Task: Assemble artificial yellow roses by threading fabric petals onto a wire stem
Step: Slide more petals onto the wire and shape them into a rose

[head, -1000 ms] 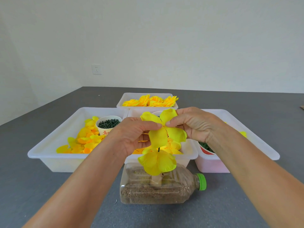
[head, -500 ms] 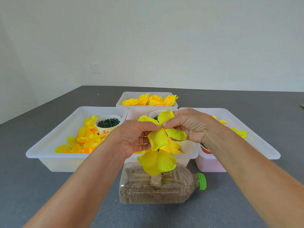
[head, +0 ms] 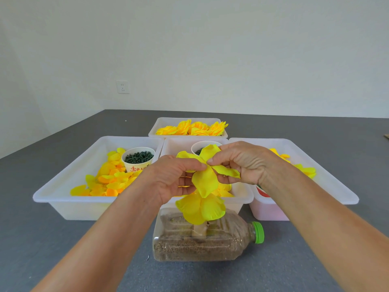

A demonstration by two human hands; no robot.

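Grey surface: a petal layer (head: 205, 178) is being held between both hands above the lower petals (head: 201, 208).

The left hand (head: 170, 178) and right hand (head: 242, 163) are each pinching it from a side, every grip closed on the fabric; beneath, a sand-filled bottle (head: 202, 241) is lying before white trays (head: 69, 199).

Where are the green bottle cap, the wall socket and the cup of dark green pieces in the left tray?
green bottle cap (head: 258, 232), head view, on its ribbed side.
wall socket (head: 122, 87), head view, on the plate's middle.
cup (head: 134, 167), head view, on its printed front wall.
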